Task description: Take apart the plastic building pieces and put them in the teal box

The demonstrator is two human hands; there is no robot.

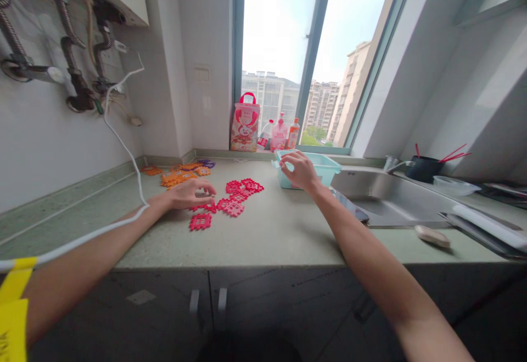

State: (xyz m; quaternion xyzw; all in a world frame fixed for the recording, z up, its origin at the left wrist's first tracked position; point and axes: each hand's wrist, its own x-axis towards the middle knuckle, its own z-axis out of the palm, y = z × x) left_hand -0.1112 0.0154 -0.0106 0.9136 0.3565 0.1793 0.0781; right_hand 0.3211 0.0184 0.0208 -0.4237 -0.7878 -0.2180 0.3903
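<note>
Several red lattice puzzle tiles (236, 194) lie scattered on the green countertop (267, 235). My left hand (190, 193) rests palm down on the left edge of this pile, fingers stretched out over a tile. One red tile (200, 221) lies apart, nearer to me. My right hand (301, 170) hovers over the front rim of a light blue plastic tub (325, 167), fingers curled; I cannot make out anything in them. Orange tiles (179, 177) and a purple one (206, 163) lie farther back on the left.
A steel sink (395, 197) with a tap (397, 165) is to the right. Bottles (282, 133) and a red-handled bag (245, 126) stand on the window sill. A white cable (123, 148) hangs from wall pipes across the counter. A bar of soap (432, 235) lies near the front edge.
</note>
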